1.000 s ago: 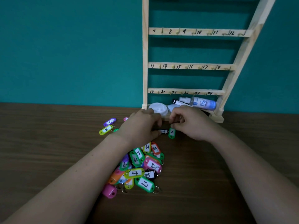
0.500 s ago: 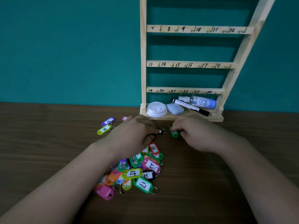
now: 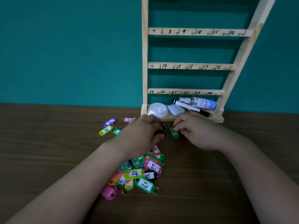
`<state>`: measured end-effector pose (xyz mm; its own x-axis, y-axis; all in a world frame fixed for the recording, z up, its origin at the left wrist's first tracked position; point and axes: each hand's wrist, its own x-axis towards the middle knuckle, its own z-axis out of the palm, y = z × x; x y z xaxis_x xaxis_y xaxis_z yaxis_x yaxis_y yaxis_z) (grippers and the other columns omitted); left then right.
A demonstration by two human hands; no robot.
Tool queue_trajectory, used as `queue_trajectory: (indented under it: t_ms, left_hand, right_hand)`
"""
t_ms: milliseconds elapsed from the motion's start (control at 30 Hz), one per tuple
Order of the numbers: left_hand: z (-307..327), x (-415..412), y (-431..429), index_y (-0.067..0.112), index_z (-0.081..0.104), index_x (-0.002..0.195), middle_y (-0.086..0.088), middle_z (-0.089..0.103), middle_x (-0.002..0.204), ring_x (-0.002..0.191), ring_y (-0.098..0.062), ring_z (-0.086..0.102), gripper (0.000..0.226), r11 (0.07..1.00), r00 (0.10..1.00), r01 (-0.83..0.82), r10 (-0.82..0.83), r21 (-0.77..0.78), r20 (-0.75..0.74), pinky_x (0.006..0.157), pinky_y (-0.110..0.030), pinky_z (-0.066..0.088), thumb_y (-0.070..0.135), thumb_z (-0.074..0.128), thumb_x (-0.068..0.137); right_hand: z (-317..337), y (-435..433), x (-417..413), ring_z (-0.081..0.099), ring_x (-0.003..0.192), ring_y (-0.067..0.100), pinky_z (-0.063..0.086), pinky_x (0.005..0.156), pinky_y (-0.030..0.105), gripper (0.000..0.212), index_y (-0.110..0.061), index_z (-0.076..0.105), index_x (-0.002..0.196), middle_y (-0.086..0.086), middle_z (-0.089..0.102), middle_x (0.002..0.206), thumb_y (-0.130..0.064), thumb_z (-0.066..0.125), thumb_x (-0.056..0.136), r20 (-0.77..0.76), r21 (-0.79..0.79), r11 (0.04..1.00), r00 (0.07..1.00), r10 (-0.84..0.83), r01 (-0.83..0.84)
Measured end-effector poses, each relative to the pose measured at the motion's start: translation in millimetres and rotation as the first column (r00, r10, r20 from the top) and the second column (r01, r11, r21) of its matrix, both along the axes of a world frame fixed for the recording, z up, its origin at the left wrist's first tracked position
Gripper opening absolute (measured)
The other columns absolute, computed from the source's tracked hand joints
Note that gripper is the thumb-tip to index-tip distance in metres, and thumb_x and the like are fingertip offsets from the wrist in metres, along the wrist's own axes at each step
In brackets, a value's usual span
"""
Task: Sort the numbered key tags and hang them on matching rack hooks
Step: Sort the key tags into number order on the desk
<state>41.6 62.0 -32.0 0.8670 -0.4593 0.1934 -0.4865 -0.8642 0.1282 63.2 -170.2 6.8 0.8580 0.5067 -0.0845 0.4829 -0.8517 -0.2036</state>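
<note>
Head view
Rack [image 3: 191, 67]: leans on the wall at the table's back edge; the visible rails run 7 to 24 with a small hook by each number, so a tag can be matched by reading across. No hook in view carries a tag yet.
Pile [image 3: 139, 172]: most tags lie heaped between the forearms, close to reach; 17, 15 and 22 read face up.
Strays: a yellow tag [image 3: 106, 130] marked 14 and a purple tag [image 3: 110, 122] lie apart to the left, likely spread out for sorting.
Left hand [image 3: 142, 133]: fingers curled down, pinched on a black tag [image 3: 160, 132] just in front of the rack's foot.
Right hand [image 3: 194, 133]: fingertips closed on a green tag [image 3: 174, 133], its number hidden.
Hands together: near but apart, one tag each, probably separating the two rings.
Shelf: a lid [image 3: 157, 109], a marker [image 3: 191, 107] and a bottle [image 3: 202, 103], no part of the task.
</note>
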Motion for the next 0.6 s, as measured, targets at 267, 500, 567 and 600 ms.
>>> queue_trajectory:
  t_ms: [267,500,567,600]
  left_hand:
    - [0.5,-3.5,3.6,0.036,0.056,0.151,0.007,0.05,0.131,0.127,-0.017,0.042,0.048,0.999,1.0,-0.022,0.023,0.039,-0.019,0.105,-0.042,0.04,0.054,0.043,0.108]
    - [-4.9,0.8,-9.5,0.028,0.063,0.14,0.002,0.049,0.123,0.121,-0.02,0.042,0.045,0.999,0.999,-0.034,0.035,0.006,-0.041,0.106,-0.046,0.042,0.052,0.045,0.107]
    - [-7.9,3.3,-13.9,0.025,0.065,0.135,-0.001,0.049,0.121,0.119,-0.023,0.042,0.043,0.998,0.996,-0.059,0.058,-0.022,-0.061,0.105,-0.047,0.043,0.051,0.046,0.107]
    - [-9.2,4.6,-16.0,0.024,0.066,0.132,-0.003,0.049,0.121,0.119,-0.024,0.042,0.041,0.997,0.995,-0.071,0.068,-0.033,-0.073,0.105,-0.048,0.043,0.05,0.047,0.107]
  right_hand:
    - [-0.7,-7.5,-2.1,0.038,0.148,0.01,0.032,0.121,0.028,0.052,-0.032,0.058,0.15,-0.021,0.04,0.163,-0.004,0.046,0.109,-0.099,-0.064,0.997,0.995,0.025,-0.032]
    - [-11.4,3.2,-1.2,0.03,0.148,0.015,0.029,0.123,0.04,0.045,-0.033,0.053,0.153,-0.015,0.031,0.163,-0.019,0.045,0.111,-0.059,-0.097,0.995,0.998,0.014,-0.02]
    - [-12.9,3.5,-0.9,0.031,0.148,0.016,0.03,0.123,0.04,0.043,-0.031,0.054,0.152,-0.015,0.032,0.161,-0.021,0.046,0.111,-0.051,-0.097,0.995,0.999,0.001,-0.006]
    - [-13.1,3.5,-0.9,0.032,0.147,0.016,0.03,0.122,0.04,0.043,-0.031,0.054,0.152,-0.014,0.032,0.16,-0.021,0.046,0.111,-0.044,-0.1,0.995,0.999,-0.001,-0.004]
